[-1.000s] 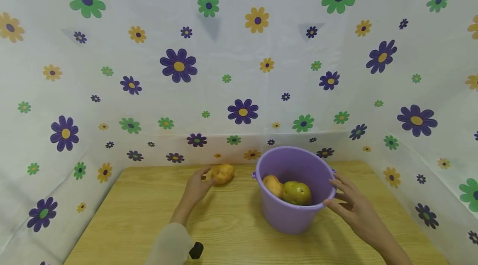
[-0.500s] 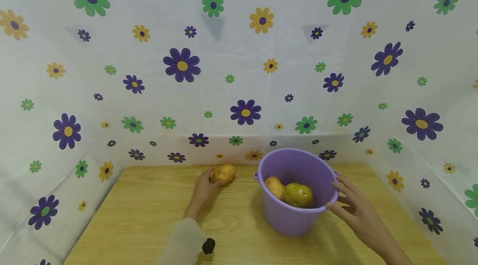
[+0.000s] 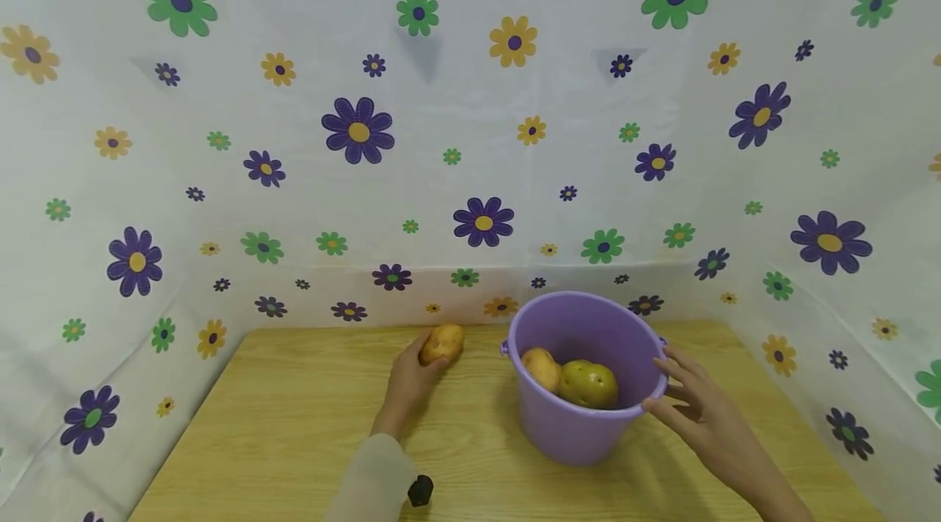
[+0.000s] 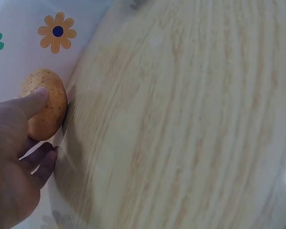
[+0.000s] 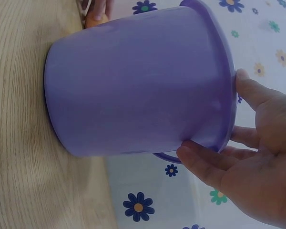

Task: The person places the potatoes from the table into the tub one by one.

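Observation:
My left hand grips a tan potato near the back of the table. In the left wrist view the thumb lies across the speckled potato, with the other fingers below and behind it. To the right stands a purple bucket, upright on the table. Inside it are a pale tan potato and a larger greenish potato. My right hand holds the bucket's right rim, thumb and fingers spread around it. The right wrist view shows fingertips against the bucket's side.
The light wooden table meets a white flower-printed sheet at the back and both sides. A black knob-like piece shows beside the left sleeve. A handle lug sticks out at the bucket's left rim.
My left hand has moved right and forward onto the potato and taken hold of it; the potato has turned more upright. The right hand stays at the bucket's rim.

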The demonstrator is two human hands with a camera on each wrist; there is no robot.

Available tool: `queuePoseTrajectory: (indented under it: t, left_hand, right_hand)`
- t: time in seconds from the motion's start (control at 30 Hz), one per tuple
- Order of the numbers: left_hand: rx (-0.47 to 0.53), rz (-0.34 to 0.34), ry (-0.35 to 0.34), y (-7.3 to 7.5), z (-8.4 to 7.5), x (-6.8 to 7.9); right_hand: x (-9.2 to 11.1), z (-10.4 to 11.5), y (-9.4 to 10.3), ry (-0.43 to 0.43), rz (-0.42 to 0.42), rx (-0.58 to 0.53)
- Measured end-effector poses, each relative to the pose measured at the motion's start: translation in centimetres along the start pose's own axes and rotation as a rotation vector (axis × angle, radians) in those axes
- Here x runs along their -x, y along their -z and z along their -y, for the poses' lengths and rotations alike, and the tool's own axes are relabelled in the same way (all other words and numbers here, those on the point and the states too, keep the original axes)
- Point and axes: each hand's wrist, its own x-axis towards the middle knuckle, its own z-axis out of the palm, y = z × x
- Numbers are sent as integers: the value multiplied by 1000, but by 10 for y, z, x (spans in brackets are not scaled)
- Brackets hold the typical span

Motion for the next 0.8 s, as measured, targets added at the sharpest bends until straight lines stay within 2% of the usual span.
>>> queuePoseTrajectory:
  t: [0.33,0.57,0.8]
  left_hand:
    - [-14,-10,8,3,-6,0]
    - [7,0,-24,9,-9,3]
    - [34,22,0,16,-12,4]
  right_hand:
    - [2,1,0,-6,-4,13]
    - [2,0,-1,-5,-6,27]
    - [2,-1,-1,-4,-1,12]
